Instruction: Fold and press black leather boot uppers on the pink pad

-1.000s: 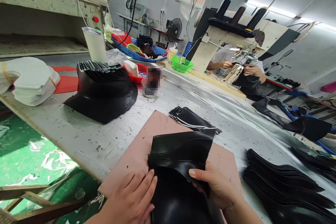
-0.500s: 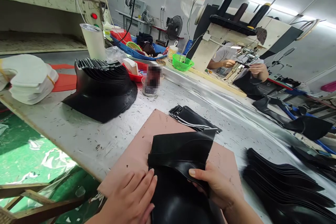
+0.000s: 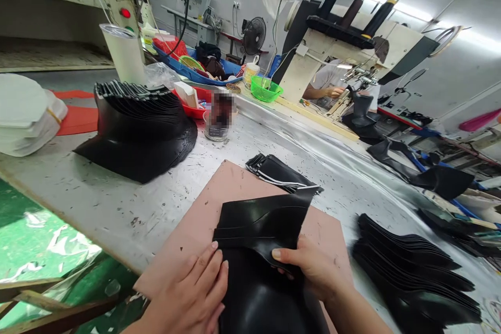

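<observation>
— What has been shifted?
— One finger of the left hand [image 3: 190, 295], farther forward; nothing is clamped there.
— And the black piece [image 3: 266, 292]?
— Held over the pink board [image 3: 176, 258], clamped by the right hand's [image 3: 319, 271] fingers.

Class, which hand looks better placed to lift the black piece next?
Probably the right hand: it pinches the black piece with its thumb on top. The left hand lies flat at the piece's edge.

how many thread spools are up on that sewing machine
3, in a row on the black holder of the sewing machine: a blue-topped spool at the left, a dark spool in the middle and a yellow-based spool at the right. Others may be hidden behind them.
</observation>
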The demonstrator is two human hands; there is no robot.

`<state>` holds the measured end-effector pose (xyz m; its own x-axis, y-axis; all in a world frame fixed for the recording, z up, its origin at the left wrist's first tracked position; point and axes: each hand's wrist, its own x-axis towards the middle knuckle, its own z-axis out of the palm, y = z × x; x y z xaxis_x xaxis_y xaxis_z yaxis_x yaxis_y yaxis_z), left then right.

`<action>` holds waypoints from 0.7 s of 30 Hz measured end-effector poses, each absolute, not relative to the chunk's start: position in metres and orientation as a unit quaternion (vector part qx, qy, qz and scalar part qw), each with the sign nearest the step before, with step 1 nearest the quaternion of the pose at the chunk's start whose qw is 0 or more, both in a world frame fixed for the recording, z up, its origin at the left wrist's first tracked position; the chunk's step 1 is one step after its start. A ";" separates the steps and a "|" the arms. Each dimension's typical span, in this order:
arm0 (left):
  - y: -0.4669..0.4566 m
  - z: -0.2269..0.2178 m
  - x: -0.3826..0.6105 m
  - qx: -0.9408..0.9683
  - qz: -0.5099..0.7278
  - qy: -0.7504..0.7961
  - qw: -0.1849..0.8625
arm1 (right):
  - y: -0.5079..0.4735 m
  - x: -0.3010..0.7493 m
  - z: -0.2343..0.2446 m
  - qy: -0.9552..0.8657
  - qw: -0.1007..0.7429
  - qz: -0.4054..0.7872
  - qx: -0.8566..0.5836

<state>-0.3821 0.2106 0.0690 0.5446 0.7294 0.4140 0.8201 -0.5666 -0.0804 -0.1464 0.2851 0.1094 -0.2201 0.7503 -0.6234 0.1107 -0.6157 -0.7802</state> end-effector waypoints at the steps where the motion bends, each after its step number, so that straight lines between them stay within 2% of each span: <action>1: 0.211 0.069 -0.382 -0.870 -0.170 -0.444 0.132 | 0.286 -0.147 0.110 -0.374 0.237 0.684 -0.580; 8: 0.225 0.079 -0.370 -0.872 -0.157 -0.450 0.113 | 0.292 -0.145 0.106 -0.419 0.220 0.634 -0.611; 14: 0.247 0.085 -0.350 -0.884 -0.049 -0.459 0.076 | 0.299 -0.141 0.105 -0.509 0.218 0.574 -0.603; 21: 0.254 0.082 -0.350 -0.881 -0.071 -0.461 0.075 | 0.322 -0.140 0.124 -0.591 0.162 0.540 -0.577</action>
<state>-0.3503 0.2542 0.0818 0.5646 0.8024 0.1934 0.8235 -0.5633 -0.0669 -0.1402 0.3221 0.1237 -0.2821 0.8570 -0.4313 0.5062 -0.2490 -0.8257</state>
